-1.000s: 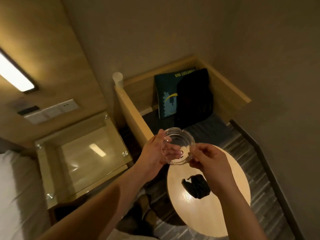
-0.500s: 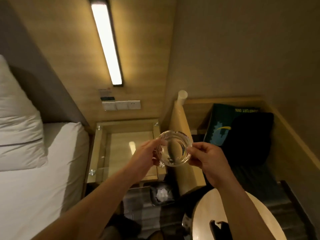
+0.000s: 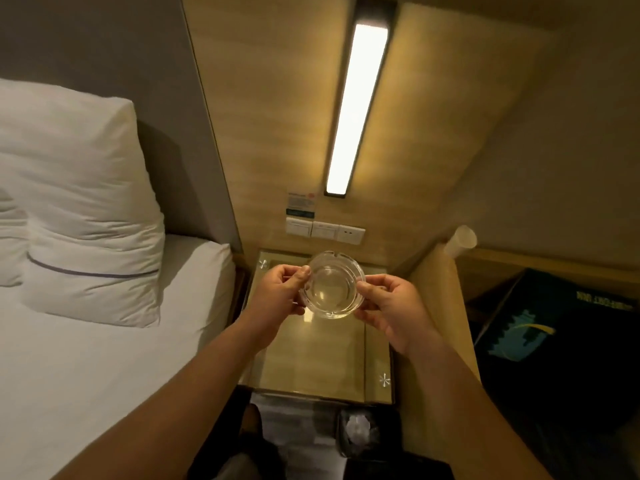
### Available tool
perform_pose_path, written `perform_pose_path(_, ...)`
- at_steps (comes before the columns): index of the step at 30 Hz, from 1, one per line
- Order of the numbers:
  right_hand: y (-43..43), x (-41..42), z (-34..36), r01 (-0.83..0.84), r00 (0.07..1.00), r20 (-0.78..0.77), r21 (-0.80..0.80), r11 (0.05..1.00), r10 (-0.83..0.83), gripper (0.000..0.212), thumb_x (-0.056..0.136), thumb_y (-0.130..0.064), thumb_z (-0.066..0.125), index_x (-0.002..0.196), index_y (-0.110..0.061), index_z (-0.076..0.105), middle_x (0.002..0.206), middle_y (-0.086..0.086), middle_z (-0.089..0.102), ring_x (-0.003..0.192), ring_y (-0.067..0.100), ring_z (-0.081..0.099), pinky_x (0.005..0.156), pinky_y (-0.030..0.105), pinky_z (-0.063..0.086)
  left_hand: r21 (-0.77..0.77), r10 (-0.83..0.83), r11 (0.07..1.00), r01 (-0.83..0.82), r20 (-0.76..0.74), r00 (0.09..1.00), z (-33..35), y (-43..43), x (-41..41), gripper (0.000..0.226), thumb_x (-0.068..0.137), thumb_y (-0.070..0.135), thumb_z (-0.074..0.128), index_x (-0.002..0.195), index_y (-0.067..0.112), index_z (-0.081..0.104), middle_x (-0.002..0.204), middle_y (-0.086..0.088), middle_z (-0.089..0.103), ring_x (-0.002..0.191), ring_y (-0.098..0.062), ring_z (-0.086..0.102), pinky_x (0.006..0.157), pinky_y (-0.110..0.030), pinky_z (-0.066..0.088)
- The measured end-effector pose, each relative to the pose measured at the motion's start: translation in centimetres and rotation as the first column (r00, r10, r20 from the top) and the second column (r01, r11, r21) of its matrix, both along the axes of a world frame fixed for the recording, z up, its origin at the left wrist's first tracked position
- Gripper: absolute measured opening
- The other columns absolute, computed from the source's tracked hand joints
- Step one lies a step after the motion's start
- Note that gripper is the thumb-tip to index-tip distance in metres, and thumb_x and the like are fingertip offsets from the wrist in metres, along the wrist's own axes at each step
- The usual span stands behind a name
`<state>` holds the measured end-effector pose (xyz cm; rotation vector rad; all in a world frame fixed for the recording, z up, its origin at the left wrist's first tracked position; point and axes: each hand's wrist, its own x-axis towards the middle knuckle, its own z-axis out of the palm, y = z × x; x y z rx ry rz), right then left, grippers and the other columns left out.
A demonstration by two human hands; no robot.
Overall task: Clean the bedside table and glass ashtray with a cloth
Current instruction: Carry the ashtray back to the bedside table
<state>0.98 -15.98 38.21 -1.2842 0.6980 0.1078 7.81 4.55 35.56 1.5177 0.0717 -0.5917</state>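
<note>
Bedside table point(image 3: 311, 362) | left hand point(image 3: 280, 292), right hand point(image 3: 391, 306) hold glass ashtray point(image 3: 332, 285) | wall notice point(image 3: 301, 204) illegible

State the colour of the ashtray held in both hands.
The ashtray is clear, colourless glass; the head view shows it best.

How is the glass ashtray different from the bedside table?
The glass ashtray is round; the bedside table is rectangular. The ashtray is small enough for two hands to hold, while the table is far bigger. The ashtray is held up by the left hand and the right hand, while the table stands beside the bed. Both are shiny: the table has a glass top.
</note>
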Motion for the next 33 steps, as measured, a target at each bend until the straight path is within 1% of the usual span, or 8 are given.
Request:
perform_pose_path(7,4.8,10.4,-2.6,-0.056,0.998,-0.039,-0.035,0.998,0.054,0.020,0.094,-0.010,0.073,0.112,-0.002,0.070,0.105,0.031,0.072,0.090,0.033,0.071,0.077,0.042,0.066,0.076,0.063,0.995,-0.060,-0.040,0.997,-2.8,4.4,10.2,0.025,0.104,0.037,0.062,0.107,0.013,0.067,0.093,-0.008,0.073,0.079,-0.020,0.066,0.068,-0.034,0.057)
perform_pose_path(13,7.1,16.5,-4.9,-0.070,0.995,-0.074,-0.063,0.996,0.065,0.017,0.095,-0.009,0.072,0.110,-0.003,0.071,0.093,0.016,0.076,0.082,0.027,0.075,0.076,0.041,0.066,0.104,0.099,0.991,-0.087,-0.109,0.989,-5.3,6.5,15.8,0.020,0.105,0.035,0.062,0.110,0.016,0.067,0.103,-0.009,0.073,0.083,-0.019,0.067,0.066,-0.031,0.055)
perform_pose_path(19,7.5,20.7,-9.6,-0.133,0.982,-0.153,-0.181,0.974,0.106,0.012,0.095,-0.017,0.073,0.106,-0.012,0.073,0.093,0.010,0.079,0.082,0.023,0.078,0.073,0.035,0.065,0.221,0.116,0.971,-0.094,-0.088,0.989,-9.4,6.6,19.3,0.011,0.104,0.032,0.064,0.103,0.022,0.068,0.111,-0.009,0.073,0.092,-0.021,0.074,0.075,-0.038,0.067)
perform_pose_path(23,7.8,23.6,-16.3,-0.193,0.972,-0.191,-0.333,0.923,0.134,0.010,0.101,-0.014,0.064,0.101,-0.019,0.073,0.096,0.007,0.078,0.089,0.027,0.077,0.074,0.037,0.066,0.366,0.107,0.925,-0.098,-0.003,0.994,-15.3,5.7,21.9,0.022,0.103,0.035,0.065,0.105,0.015,0.073,0.098,-0.008,0.076,0.091,-0.028,0.074,0.087,-0.053,0.064)
perform_pose_path(26,8.1,25.8,-22.6,-0.228,0.967,-0.199,-0.404,0.886,0.158,0.019,0.101,-0.013,0.061,0.100,-0.025,0.076,0.094,0.000,0.078,0.088,0.023,0.076,0.078,0.042,0.066,0.434,0.096,0.895,-0.106,0.046,0.994,-21.6,5.2,23.8,0.028,0.102,0.035,0.066,0.108,0.010,0.076,0.099,-0.007,0.077,0.093,-0.027,0.073,0.088,-0.051,0.062)
perform_pose_path(28,8.4,27.1,-26.9,-0.241,0.963,-0.220,-0.461,0.854,0.153,0.024,0.100,-0.012,0.061,0.087,-0.027,0.075,0.084,0.000,0.077,0.081,0.023,0.075,0.074,0.045,0.062,0.481,0.096,0.870,-0.107,0.047,0.994,-26.1,5.1,24.8,0.028,0.102,0.035,0.065,0.110,0.010,0.074,0.104,-0.009,0.076,0.098,-0.027,0.073,0.087,-0.042,0.059)
perform_pose_path(30,8.7,28.1,-31.0,-0.257,0.957,-0.252,-0.501,0.827,0.144,0.029,0.100,-0.011,0.059,0.076,-0.021,0.071,0.079,0.008,0.074,0.076,0.029,0.071,0.073,0.049,0.059,0.542,0.088,0.833,-0.110,0.066,0.994,-30.4,5.0,25.7,0.027,0.102,0.034,0.065,0.110,0.010,0.074,0.106,-0.011,0.077,0.099,-0.029,0.072,0.081,-0.033,0.051)
perform_pose_path(33,8.9,29.4,-36.4,-0.345,0.928,-0.326,-0.578,0.740,0.178,0.026,0.102,-0.013,0.056,0.085,-0.001,0.072,0.086,0.024,0.074,0.083,0.042,0.071,0.075,0.051,0.059,0.568,0.096,0.813,-0.128,0.086,0.992,-35.4,4.7,26.8,0.027,0.102,0.030,0.065,0.108,0.005,0.074,0.106,-0.017,0.077,0.101,-0.035,0.072,0.084,-0.038,0.053)
